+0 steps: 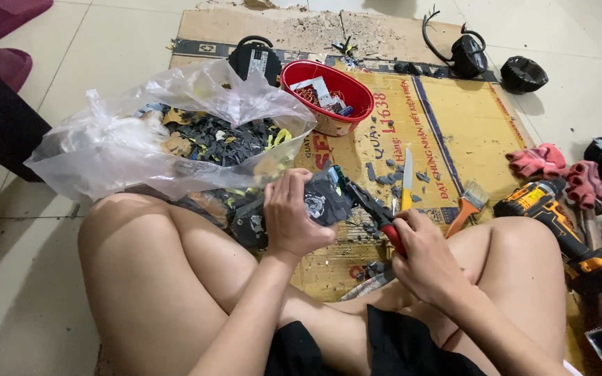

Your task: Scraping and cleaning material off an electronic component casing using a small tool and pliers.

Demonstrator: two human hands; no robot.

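While the left hand grips one black part, the right hand clasps one red-handled pliers.

Left hand grips a dark plastic piece, right hand works red-handled pliers into it, all over the cardboard sheet. Red bowl sits on the cardboard's far side, clear scrap bag off its left edge, drill off its right.

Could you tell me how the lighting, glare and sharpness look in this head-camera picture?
Head view: even, soft indoor light, faint shadows; white glare on the clear plastic bag; the left hand with its dark plastic piece and the right hand on red-handled pliers look sharp; slight wide-angle stretch at the edges.
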